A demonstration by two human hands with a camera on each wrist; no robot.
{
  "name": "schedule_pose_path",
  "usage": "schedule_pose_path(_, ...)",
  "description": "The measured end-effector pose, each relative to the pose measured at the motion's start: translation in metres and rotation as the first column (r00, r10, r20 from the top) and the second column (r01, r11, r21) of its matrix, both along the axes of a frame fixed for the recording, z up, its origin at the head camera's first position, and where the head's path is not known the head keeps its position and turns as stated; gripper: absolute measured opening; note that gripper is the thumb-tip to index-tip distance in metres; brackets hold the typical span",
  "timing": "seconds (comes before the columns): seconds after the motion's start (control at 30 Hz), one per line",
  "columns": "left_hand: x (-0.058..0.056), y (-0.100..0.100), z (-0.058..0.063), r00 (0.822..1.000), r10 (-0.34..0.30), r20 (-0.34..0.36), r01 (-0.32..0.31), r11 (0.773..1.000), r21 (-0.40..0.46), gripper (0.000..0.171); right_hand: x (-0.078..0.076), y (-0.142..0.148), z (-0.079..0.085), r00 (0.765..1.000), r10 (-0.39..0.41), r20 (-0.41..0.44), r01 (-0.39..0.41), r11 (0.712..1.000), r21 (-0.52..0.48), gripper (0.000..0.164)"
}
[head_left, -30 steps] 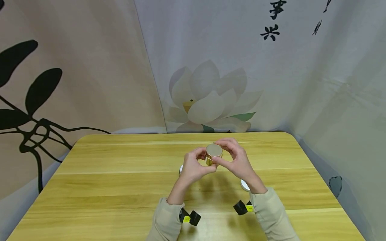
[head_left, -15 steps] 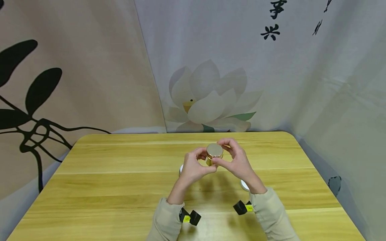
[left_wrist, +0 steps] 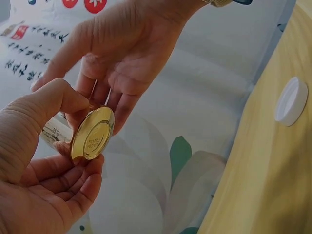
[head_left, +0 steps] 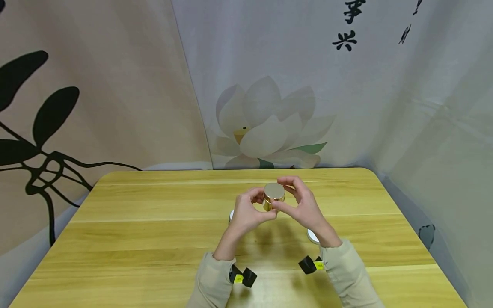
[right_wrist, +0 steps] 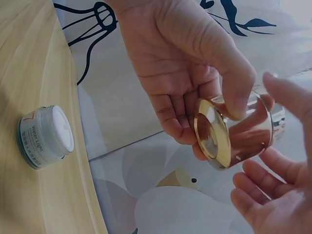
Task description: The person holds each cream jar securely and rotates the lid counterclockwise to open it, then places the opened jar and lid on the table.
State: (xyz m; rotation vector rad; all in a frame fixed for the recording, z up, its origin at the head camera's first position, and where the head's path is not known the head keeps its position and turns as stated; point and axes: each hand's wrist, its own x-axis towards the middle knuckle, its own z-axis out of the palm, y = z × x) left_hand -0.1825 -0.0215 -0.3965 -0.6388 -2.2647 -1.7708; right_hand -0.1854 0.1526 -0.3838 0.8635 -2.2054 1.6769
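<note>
A shiny gold cosmetic jar with a flat, pale top is held up above the table between both hands. My left hand grips the lower part, its thumb and fingers curled round the gold body. My right hand has its thumb and fingers round the lid at the upper end. The left wrist view shows the gold underside of the jar, with small embossed marks in a round recess. Part of the jar's side is hidden behind the fingers.
On the wooden table, a glass jar labelled "Water Light" stands with a white top, left of the hands. A white round lid lies to the right, partly behind the right wrist in the head view. A printed curtain hangs beyond.
The jar and right fingers have shifted very slightly to the right since a second ago. Both hands keep their hold, and the table items have not moved.
</note>
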Motion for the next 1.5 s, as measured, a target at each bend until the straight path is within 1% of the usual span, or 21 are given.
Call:
schedule_pose_path(0.13,0.0,0.0,0.0,1.0,0.0,-0.009,0.0,1.0,-0.005,0.038,0.001,-0.001,-0.001,1.0,-0.01,-0.015,0.009,1.0,-0.018,0.045)
schedule_pose_path(0.33,-0.001,-0.001,-0.002,1.0,-0.001,-0.013,0.001,1.0,-0.02,0.034,0.003,0.0,0.001,1.0,0.028,-0.002,-0.028,1.0,-0.001,0.041)
schedule_pose_path(0.4,0.0,-0.001,-0.002,1.0,-0.003,-0.016,0.003,1.0,-0.018,0.034,0.003,0.001,0.001,0.999,0.033,-0.001,-0.033,0.999,0.013,0.042)
schedule_pose_path(0.47,-0.001,-0.001,-0.002,1.0,-0.006,-0.012,0.006,1.0,-0.017,0.035,0.002,0.001,0.0,1.0,0.029,-0.002,-0.029,0.999,0.015,0.045)
schedule_pose_path(0.6,0.0,0.0,-0.001,1.0,-0.001,0.006,0.001,1.0,-0.016,0.038,0.001,-0.002,-0.001,1.0,-0.008,0.007,0.008,1.0,-0.009,0.047)
schedule_pose_path(0.63,0.001,0.0,0.001,1.0,0.001,0.016,-0.001,1.0,-0.018,0.039,0.001,-0.002,-0.001,1.0,-0.013,0.003,0.013,1.0,-0.018,0.046)
schedule_pose_path(0.67,0.004,0.0,0.006,1.0,0.001,0.019,0.0,1.0,-0.02,0.038,0.001,-0.003,-0.001,1.0,-0.016,-0.004,0.016,1.0,-0.026,0.045)
schedule_pose_path(0.73,0.01,0.0,0.017,1.0,0.0,0.026,0.001,1.0,-0.023,0.036,0.005,-0.005,0.005,1.0,-0.023,-0.011,0.023,0.999,-0.03,0.042)
schedule_pose_path(0.8,0.01,-0.001,0.018,1.0,0.0,0.02,0.0,1.0,-0.029,0.036,0.005,-0.005,0.006,1.0,-0.013,-0.014,0.013,1.0,-0.029,0.041)
schedule_pose_path(0.87,0.009,-0.002,0.016,1.0,-0.001,0.005,0.001,0.999,-0.033,0.035,0.005,-0.003,0.006,1.0,-0.008,-0.006,0.008,1.0,-0.015,0.039)
schedule_pose_path(0.9,0.006,-0.002,0.011,1.0,0.001,0.001,-0.001,0.999,-0.032,0.035,0.005,-0.003,0.006,1.0,-0.003,0.002,0.003,1.0,-0.008,0.039)
schedule_pose_path(0.97,0.0,-0.002,0.0,1.0,0.001,-0.007,-0.001,1.0,-0.03,0.036,0.002,0.0,0.0,1.0,0.013,0.003,-0.013,1.0,0.004,0.04)
schedule_pose_path(1.07,0.0,-0.003,-0.001,1.0,-0.002,0.004,0.002,1.0,-0.023,0.037,0.002,0.001,0.0,1.0,0.023,0.002,-0.023,1.0,0.017,0.044)
schedule_pose_path(1.17,-0.001,-0.002,-0.001,1.0,0.0,0.015,0.001,1.0,-0.021,0.038,0.001,0.0,0.0,1.0,0.01,0.013,-0.01,1.0,0.016,0.049)
schedule_pose_path(1.23,0.001,-0.001,0.002,1.0,0.002,0.017,-0.002,1.0,-0.022,0.039,0.001,-0.002,0.0,1.0,-0.009,0.021,0.009,1.0,0.006,0.05)
schedule_pose_path(1.33,0.009,-0.001,0.017,1.0,-0.002,0.015,0.002,1.0,-0.022,0.036,0.0,-0.002,0.0,0.999,-0.028,0.021,0.028,1.0,-0.009,0.046)
schedule_pose_path(1.43,0.017,-0.002,0.032,1.0,-0.011,0.018,0.011,1.0,-0.025,0.033,-0.001,-0.001,0.001,1.0,-0.021,0.008,0.021,1.0,-0.013,0.042)
schedule_pose_path(1.47,0.019,-0.002,0.036,1.0,-0.012,0.017,0.013,1.0,-0.025,0.032,0.0,-0.001,0.002,1.0,-0.012,0.004,0.012,1.0,-0.011,0.041)
schedule_pose_path(1.5,0.019,-0.003,0.036,1.0,-0.011,0.019,0.011,1.0,-0.027,0.031,0.0,0.0,0.002,1.0,-0.007,-0.001,0.007,1.0,-0.006,0.04)
